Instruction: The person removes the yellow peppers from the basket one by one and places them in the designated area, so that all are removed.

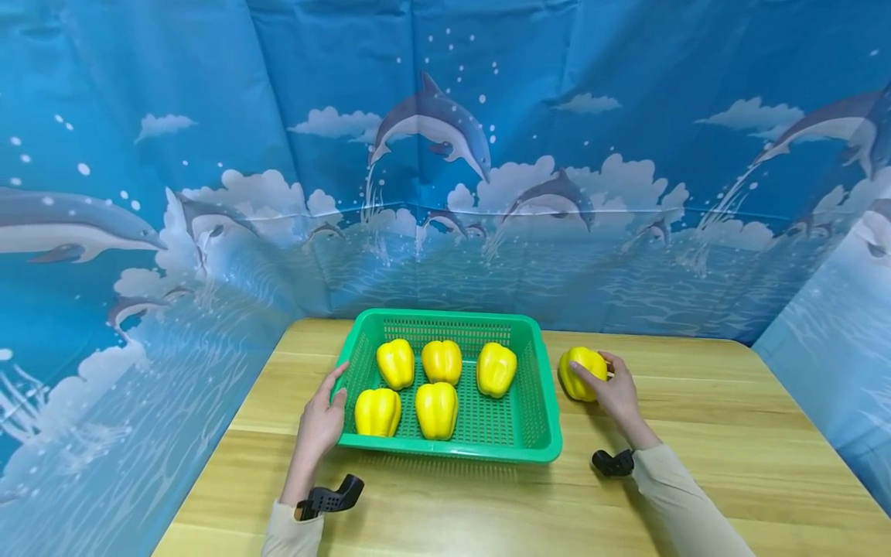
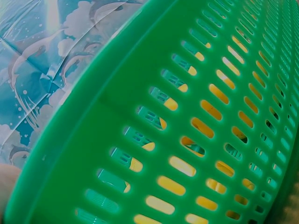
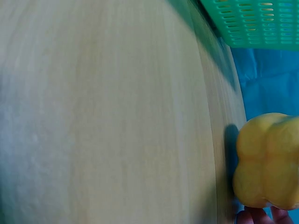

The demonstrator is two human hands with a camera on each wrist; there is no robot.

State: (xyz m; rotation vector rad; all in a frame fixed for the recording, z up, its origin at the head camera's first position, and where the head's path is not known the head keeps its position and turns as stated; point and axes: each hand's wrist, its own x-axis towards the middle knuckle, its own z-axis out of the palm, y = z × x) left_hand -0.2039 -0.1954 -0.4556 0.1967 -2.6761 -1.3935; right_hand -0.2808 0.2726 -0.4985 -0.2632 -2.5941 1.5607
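Observation:
In the head view my right hand grips a yellow bell pepper to the right of the green basket, thumb across its near side and fingers round the right. The right wrist view shows this bell pepper with fingertips below it. Several more yellow bell peppers stand inside the basket. My left hand touches the basket's left rim, its fingers extended and thumb apart. Close up in the left wrist view is the basket's slotted wall, yellow showing through the slots.
The basket stands on a wooden table, towards its back edge. A blue curtain printed with dolphins hangs behind and along the sides. Black wrist cameras are strapped to both wrists.

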